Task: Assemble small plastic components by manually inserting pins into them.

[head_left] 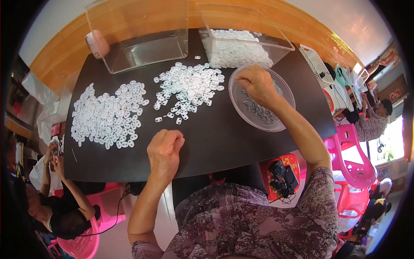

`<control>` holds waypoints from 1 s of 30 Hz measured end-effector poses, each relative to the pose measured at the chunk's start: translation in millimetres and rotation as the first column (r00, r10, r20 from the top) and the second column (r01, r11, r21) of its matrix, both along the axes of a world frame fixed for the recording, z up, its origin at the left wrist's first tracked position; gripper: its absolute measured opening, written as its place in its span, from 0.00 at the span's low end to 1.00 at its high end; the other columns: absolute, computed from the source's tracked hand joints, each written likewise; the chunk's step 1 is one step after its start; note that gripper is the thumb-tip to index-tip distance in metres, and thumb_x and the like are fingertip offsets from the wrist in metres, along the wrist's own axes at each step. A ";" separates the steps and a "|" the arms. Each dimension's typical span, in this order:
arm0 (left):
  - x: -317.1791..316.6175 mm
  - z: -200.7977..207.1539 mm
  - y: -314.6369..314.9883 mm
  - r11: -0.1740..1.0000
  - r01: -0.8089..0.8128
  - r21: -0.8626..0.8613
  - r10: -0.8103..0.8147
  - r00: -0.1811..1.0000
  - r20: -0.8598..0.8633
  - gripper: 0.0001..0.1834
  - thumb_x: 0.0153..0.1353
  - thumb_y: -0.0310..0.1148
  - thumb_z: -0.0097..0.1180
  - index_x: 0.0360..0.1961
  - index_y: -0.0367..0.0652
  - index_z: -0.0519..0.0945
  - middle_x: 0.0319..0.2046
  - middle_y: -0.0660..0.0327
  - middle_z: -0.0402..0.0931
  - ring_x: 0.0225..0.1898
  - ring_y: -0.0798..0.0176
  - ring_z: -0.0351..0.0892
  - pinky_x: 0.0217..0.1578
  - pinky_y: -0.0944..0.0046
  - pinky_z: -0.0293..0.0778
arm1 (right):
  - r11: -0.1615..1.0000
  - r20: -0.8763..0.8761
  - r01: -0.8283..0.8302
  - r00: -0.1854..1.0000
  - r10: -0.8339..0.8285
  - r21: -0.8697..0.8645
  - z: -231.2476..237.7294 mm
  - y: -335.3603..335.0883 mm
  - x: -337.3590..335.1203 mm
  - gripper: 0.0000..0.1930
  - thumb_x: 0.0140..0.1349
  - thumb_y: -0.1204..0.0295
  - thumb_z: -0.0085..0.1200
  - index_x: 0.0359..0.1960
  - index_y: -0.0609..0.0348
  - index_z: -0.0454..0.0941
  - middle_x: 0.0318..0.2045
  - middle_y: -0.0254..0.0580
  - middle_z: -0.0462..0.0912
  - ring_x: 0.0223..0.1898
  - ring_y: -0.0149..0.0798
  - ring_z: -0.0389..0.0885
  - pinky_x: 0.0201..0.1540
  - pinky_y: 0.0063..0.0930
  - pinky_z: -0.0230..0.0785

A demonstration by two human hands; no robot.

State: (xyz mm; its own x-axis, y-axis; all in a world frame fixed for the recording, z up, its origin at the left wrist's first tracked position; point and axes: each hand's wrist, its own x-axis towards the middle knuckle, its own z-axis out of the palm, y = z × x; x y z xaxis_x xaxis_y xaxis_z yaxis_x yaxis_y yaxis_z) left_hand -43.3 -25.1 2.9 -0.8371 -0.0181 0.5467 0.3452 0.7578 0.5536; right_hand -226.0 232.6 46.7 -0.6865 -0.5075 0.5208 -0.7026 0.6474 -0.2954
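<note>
My left hand (165, 152) rests at the near edge of the dark table, its fingers curled closed; whatever they may hold is hidden. My right hand (258, 84) is over the left part of a round clear tub (236, 113), fingers bent and pressed together, and I cannot make out anything in them. Small grey metal pieces (262, 113) lie in that tub, partly covered by my hand and wrist. Ahead of my left hand is a loose pile of small white plastic pieces with holes (189, 84). Another pile of white oval two-holed pieces (108, 114) spreads to the left.
Behind the piles stand a clear bin (151, 48) and a second bin (284, 42) partly full of white pieces (237, 48). A pink jar (98, 44) is at the back left. Another person (58, 211) works at the left; pink chairs (351, 157) stand at the right.
</note>
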 end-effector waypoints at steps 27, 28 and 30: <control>18.4 -20.9 28.3 0.821 0.019 0.570 -0.153 0.970 0.189 0.09 0.57 0.30 0.60 0.29 0.34 0.77 0.24 0.70 0.68 0.25 0.77 0.64 0.27 0.77 0.61 | 0.998 0.325 0.028 0.945 -0.045 0.058 -17.4 32.8 21.3 0.05 0.50 0.73 0.52 0.22 0.61 0.72 0.21 0.46 0.75 0.27 0.46 0.74 0.31 0.37 0.66; 18.9 -20.4 28.3 0.822 0.016 0.569 -0.151 0.970 0.191 0.09 0.57 0.30 0.60 0.29 0.34 0.77 0.24 0.70 0.68 0.25 0.77 0.64 0.27 0.77 0.61 | 0.998 0.373 0.048 0.926 -0.057 0.033 -14.7 33.7 25.5 0.06 0.51 0.73 0.53 0.23 0.63 0.72 0.20 0.44 0.74 0.24 0.40 0.73 0.30 0.31 0.66; 19.9 -18.7 28.1 0.816 0.008 0.579 -0.151 0.968 0.198 0.08 0.57 0.30 0.60 0.29 0.34 0.77 0.24 0.70 0.68 0.25 0.77 0.64 0.28 0.77 0.61 | 0.999 0.401 0.041 0.916 -0.029 -0.020 -13.6 35.7 30.7 0.05 0.51 0.74 0.54 0.24 0.63 0.72 0.20 0.41 0.73 0.24 0.36 0.72 0.30 0.29 0.65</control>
State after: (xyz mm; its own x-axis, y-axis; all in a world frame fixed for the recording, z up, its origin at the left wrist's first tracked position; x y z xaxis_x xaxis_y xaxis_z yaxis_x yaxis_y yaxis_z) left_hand -23.4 3.0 -15.8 -0.9470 -0.1941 0.2559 0.2027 0.2568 0.9450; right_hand -195.3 268.3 33.1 -0.8574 -0.4687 0.2125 -0.4991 0.6568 -0.5653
